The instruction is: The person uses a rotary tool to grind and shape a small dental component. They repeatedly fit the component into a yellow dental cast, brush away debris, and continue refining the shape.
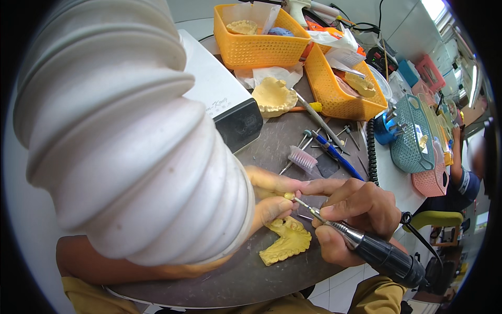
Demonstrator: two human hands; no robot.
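My left hand point(267, 189) pinches a small yellowish tooth-like piece point(289, 195) between thumb and fingers. My right hand point(363, 206) grips a black and silver rotary handpiece point(387, 257) like a pen. The thin tip of its bur point(303, 203) meets the small piece, and fingertips of both hands touch. Just below my hands, a yellow horseshoe-shaped dental cast point(290, 240) lies on the dark bench. A wide white ribbed hose point(130, 131) hides most of my left forearm and part of that hand.
Orange baskets point(261, 52) holding casts and packets stand at the back, near a pale dental cast point(273, 98). A brush point(302, 158), a blue pen point(334, 152) and several burs lie beyond my hands. Teal basket point(410, 138) at right; another person's arm point(459, 157) farther off.
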